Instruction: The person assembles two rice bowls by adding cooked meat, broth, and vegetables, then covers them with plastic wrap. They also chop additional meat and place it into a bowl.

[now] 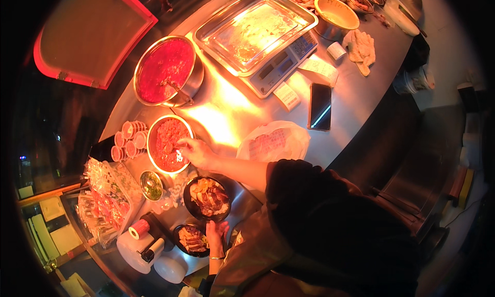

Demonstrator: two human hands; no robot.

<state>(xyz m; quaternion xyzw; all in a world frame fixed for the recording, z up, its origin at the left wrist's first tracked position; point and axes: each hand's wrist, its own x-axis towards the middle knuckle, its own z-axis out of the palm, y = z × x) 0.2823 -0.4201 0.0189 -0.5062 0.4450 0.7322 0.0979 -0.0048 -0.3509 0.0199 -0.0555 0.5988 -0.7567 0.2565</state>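
Evidently, things are grouped so that most of them lie around the two hands. Farthest left of both hands, a pile of wrapped packets (105, 204) sits out by the counter edge, probably so the space at the hands stays free. Nearer to the right hand (196, 153) and left of it, small lidded cups (129, 140) stand stacked, presumably to save room. A small bowl (146, 173) of chopped greens (151, 187) sits below and left of that hand, likely for easy reach. Just under the right hand's fingertips is the steel bowl (172, 172) of red chopped food. Those fingers are drawn together, apparently pinching a spoon (179, 155) dipped into it, though the grip hides most of the handle. Beyond the same hand stands a pot (198, 73) of red liquid.

Between the hands lies the larger black bowl (196, 214) with sliced meat, close to the steel bowl, perhaps to shorten the path between them. The left hand (217, 232), partly uncurled, meets its near rim, as if to steady it; whether it grips, I cannot tell. The smaller black bowl (177, 239), also filled, sits just left of that hand. Right of the right hand's fingers, beyond its forearm, rest a plastic bag (276, 142) and a phone (320, 106).
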